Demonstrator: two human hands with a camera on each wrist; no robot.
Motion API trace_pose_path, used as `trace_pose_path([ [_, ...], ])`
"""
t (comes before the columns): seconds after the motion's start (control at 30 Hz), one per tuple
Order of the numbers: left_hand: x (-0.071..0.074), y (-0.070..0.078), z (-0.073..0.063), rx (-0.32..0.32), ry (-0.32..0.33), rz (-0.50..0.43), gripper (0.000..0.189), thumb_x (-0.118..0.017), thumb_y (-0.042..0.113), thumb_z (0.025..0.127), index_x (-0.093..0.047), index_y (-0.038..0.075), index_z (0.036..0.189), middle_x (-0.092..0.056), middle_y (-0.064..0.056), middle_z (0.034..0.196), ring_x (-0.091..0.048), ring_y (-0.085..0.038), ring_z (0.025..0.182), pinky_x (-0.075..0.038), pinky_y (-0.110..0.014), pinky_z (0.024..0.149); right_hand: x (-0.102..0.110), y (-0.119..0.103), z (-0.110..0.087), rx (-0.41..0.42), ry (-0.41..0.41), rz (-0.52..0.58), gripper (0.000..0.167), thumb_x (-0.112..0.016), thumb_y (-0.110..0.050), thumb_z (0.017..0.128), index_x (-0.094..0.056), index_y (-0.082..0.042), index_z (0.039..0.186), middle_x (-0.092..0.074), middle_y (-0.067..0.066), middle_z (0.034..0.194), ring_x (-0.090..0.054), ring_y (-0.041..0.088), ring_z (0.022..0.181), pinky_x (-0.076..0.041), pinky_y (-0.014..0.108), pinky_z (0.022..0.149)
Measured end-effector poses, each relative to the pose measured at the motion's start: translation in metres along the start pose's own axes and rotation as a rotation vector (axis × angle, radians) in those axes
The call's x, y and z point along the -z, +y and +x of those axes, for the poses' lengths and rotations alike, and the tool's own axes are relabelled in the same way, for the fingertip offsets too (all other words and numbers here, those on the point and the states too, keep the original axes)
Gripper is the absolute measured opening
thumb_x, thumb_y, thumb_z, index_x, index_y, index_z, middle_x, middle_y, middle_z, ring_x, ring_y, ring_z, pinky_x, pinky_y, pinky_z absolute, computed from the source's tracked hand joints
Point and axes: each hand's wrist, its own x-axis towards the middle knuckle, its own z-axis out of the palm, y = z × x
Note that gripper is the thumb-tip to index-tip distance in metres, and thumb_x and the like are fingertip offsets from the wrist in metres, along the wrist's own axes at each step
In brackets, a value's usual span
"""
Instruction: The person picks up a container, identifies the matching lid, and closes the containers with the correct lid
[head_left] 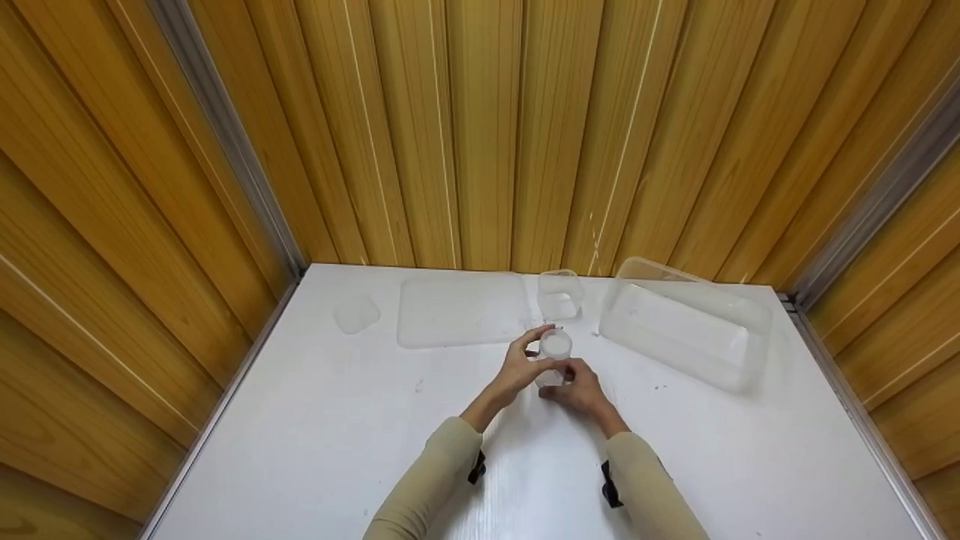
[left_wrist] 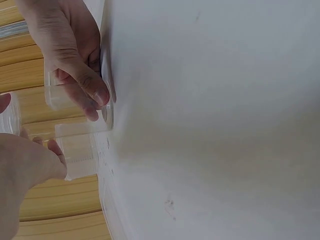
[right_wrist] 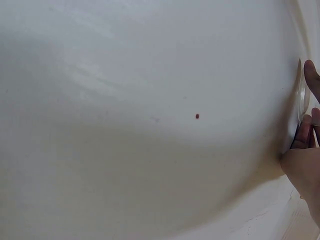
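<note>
A clear plastic jar [head_left: 551, 377] with a round whitish lid [head_left: 556, 343] stands upright on the table between both hands. My left hand [head_left: 519, 369] grips its upper part, the fingers bent around the far left side and the thumb across the near side below the lid. Lower down, my right hand [head_left: 581, 388] holds the jar near its base, thumb in front. The left wrist view shows the jar sideways, its base [left_wrist: 108, 111] close against the table beside the right thumb. In the right wrist view, only the clear base [right_wrist: 303, 97] and some fingers appear, at the edge.
Behind the jar stands a small clear container [head_left: 561, 289]. A large clear rectangular tub [head_left: 675, 352] lies at the right. Left of the hands are a flat translucent rectangular lid [head_left: 461, 311] and a small square one [head_left: 357, 314]. Wooden panels [head_left: 480, 135] enclose the white table [head_left: 315, 450].
</note>
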Motion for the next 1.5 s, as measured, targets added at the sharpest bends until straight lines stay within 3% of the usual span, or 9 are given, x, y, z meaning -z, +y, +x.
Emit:
trace_pose_path([
  [0.2,-0.0014,-0.0028,-0.0016,-0.025,0.013,-0.030,0.074,-0.081,0.003,0.078,-0.050,0.001,0.146,-0.057,-0.015,0.141,-0.051,-0.020,0.123,-0.040,-0.047,0.104,0.0017,0.0008,-0.0018,0.011,0.006,0.011,0.054,-0.091,-0.013,0.076,-0.062,0.003,0.118,-0.060,0.020,0.118,-0.057,0.034,0.112,-0.048,0.053,0.103],
  [0.47,-0.0065,-0.0035,-0.0022,-0.046,0.062,-0.054,0.071,-0.086,0.004,0.075,-0.048,0.001,0.136,-0.056,-0.014,0.135,-0.049,-0.022,0.124,-0.040,-0.042,0.103,0.0007,0.0017,-0.0004,0.037,0.025,0.036,0.044,-0.092,-0.009,0.073,-0.063,0.001,0.104,-0.060,0.016,0.110,-0.059,0.032,0.110,-0.049,0.050,0.101],
  [0.73,-0.0092,-0.0030,-0.0016,-0.066,0.098,-0.042,0.065,-0.085,0.000,0.074,-0.049,-0.001,0.128,-0.055,-0.017,0.129,-0.050,-0.025,0.121,-0.042,-0.048,0.104,-0.0020,0.0023,0.0000,0.047,0.029,0.043,0.046,-0.092,-0.008,0.072,-0.065,0.003,0.107,-0.062,0.018,0.112,-0.059,0.033,0.110,-0.049,0.051,0.101],
  [1.17,-0.0054,-0.0021,-0.0009,-0.077,0.056,-0.016,0.062,-0.082,0.001,0.076,-0.054,-0.002,0.132,-0.059,-0.018,0.130,-0.051,-0.027,0.122,-0.042,-0.045,0.100,-0.0033,0.0031,-0.0003,0.000,0.021,0.035,0.055,-0.091,-0.011,0.074,-0.062,0.005,0.118,-0.061,0.020,0.116,-0.059,0.035,0.113,-0.048,0.052,0.104],
  [1.5,-0.0038,0.0011,0.0006,-0.008,0.046,0.039,0.059,-0.082,0.005,0.079,-0.060,0.005,0.135,-0.063,-0.010,0.134,-0.053,-0.019,0.122,-0.041,-0.042,0.104,-0.0016,0.0005,-0.0005,0.028,0.018,0.017,0.054,-0.091,-0.012,0.074,-0.064,0.002,0.118,-0.061,0.018,0.116,-0.059,0.033,0.112,-0.049,0.048,0.102],
])
